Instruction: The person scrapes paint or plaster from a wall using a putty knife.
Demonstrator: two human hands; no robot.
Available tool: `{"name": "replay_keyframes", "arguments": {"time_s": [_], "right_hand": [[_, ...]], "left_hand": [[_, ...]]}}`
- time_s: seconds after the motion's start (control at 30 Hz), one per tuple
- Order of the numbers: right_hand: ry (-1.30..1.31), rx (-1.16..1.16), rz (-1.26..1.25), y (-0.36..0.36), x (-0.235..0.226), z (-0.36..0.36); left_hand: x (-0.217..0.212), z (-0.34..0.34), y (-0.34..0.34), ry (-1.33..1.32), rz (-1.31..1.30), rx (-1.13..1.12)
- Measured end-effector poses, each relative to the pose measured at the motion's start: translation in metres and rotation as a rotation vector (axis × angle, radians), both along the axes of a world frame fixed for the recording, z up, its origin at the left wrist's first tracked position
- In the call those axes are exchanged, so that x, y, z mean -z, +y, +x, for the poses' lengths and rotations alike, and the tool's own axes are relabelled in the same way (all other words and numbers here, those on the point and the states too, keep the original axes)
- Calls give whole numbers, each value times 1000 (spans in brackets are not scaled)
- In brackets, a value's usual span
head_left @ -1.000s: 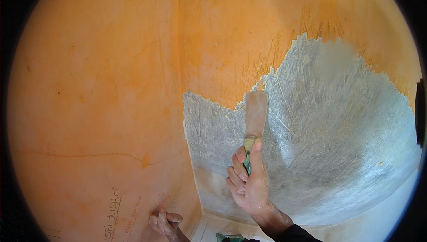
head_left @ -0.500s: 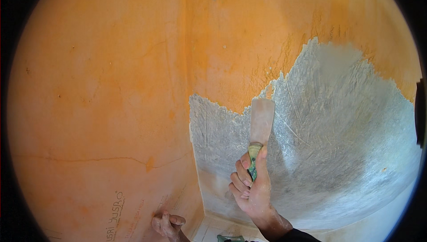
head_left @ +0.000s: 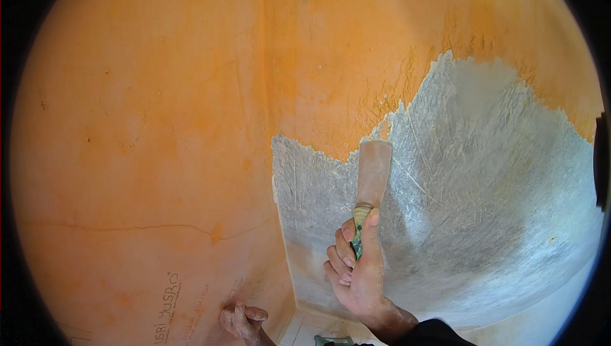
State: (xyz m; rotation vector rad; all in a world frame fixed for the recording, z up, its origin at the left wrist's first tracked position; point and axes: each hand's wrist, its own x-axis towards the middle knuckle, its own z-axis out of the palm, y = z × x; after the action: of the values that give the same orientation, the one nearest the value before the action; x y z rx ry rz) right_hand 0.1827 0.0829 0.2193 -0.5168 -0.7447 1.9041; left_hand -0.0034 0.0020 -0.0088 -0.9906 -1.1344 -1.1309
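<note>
My right hand [head_left: 358,276] is wrapped round the green-patterned handle of a scraper [head_left: 374,171], thumb laid along it. The flat, dusty blade points up, its tip just under the ragged lower edge of the orange paint [head_left: 331,104]. Around the blade lies a bared grey patch of wall [head_left: 458,187], streaked with scratches. Low on the left, my left hand [head_left: 242,320] is by the orange side wall [head_left: 146,174], its fingers curled in; I see nothing in it. Whether it presses on that wall is hard to tell.
The two walls meet in a vertical corner left of the scraper. A thin crack [head_left: 146,227] and handwriting [head_left: 167,304] mark the left wall. Below, pale floor tiles [head_left: 304,330] show, with a green object [head_left: 332,340] partly in view. A dark object [head_left: 600,162] stands at the right rim.
The scraper and my right hand have shifted very slightly left, the handle tilting a little. The view has moved slightly. My left hand keeps its curled pose by the wall.
</note>
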Motion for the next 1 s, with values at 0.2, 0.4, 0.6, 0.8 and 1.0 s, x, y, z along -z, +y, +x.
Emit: {"name": "replay_keyframes", "arguments": {"time_s": [0.2,0.4,0.6,0.8,1.0], "right_hand": [[3,13,-71,-7,0,-14],[-17,-57,23,-2,-7,-6],[-49,53,63,6,-15,-4],[-20,35,39,-2,-1,-4],[68,-11,-3,-5,-2,-7]], "left_hand": [[3,-1,-12,-23,-40,-58],[-1,-2,-2,21,40,23],[-2,1,-3,3,13,41],[0,2,-3,-12,-20,-13],[1,2,-8,-58,-17,-8]]}}
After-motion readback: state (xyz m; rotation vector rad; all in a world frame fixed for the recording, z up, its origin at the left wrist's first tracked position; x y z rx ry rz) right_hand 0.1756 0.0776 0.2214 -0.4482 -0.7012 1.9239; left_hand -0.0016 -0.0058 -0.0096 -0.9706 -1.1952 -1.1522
